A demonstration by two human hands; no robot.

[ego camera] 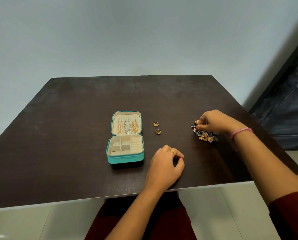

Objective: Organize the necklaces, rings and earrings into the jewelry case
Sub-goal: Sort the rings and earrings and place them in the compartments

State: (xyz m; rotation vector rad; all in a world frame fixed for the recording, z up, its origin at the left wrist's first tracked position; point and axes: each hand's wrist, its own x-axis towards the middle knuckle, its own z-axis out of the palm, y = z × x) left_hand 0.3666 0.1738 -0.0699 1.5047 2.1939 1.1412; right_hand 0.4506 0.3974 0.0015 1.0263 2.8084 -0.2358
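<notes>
Left hand [165, 164] lies nearest the viewer, resting on the dark table [75, 127] at approx. 5 o'clock from the jewelry case [125, 137]; fingers loosely curled, thumb tip near index tip, nothing visibly held (a ring is worn on one finger). Right hand [214, 122], at 3 o'clock from the case and well apart from it, reaches into the earring pile [205, 134]; fingertips pinch a small gold-toned piece at the pile's upper-left edge, prob. one earring, too small to say for sure.

Case is open, lid laid back at 12 o'clock. Necklaces [127, 127], gold and silver chains, hang inside the lid, so that part looks done. Base tray: square compartments on the left and ring-roll slots on the right show no jewelry.

Two gold rings [157, 127] sit on the table between case and pile, at approx. 2–3 o'clock from the case, near each other but apart.

Progress, as a judgement: roughly one of three groups stored. Left to do: both rings into the roll slots, then the earrings into the compartments. Step in hand appears to be picking earrings from the pile.
</notes>
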